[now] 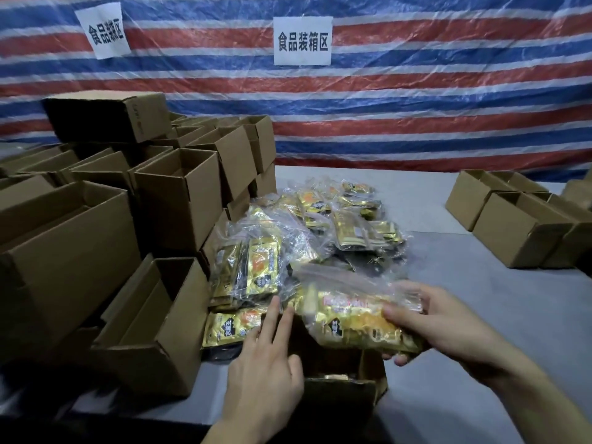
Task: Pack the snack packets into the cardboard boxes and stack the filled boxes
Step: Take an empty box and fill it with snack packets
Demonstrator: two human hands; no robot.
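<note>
Bundle of snack packets (355,322), in a clear bag, hangs directly above the open box (346,389) at near centre of the table (464,411). Long axis of the bundle runs left-right, its right end a bit lower.

Right hand (448,318) grips that right end: fingers (403,310) curled over the top, thumb underneath. The left end is unsupported and reaches toward the left hand (266,373).

Left hand is flat, fingers (272,318) straight and slightly spread, holding nothing. Its tips are at the box's far-left corner, just beside the bundle's left end. Can't tell whether they touch the bag or the rim.

So the move is straight down, with no sideways travel needed. The box mouth is mostly covered by the bundle and hands, so I can't tell its long axis. Judging from the near wall, it looks roughly aligned with the bundle.

Left hand is nearer the free end, so it is the likely guide for tucking that end in. Risk is loose bag film catching on the rim.

Loose pile of packets (320,225) lies just beyond. Empty boxes (153,318) are at left.
</note>
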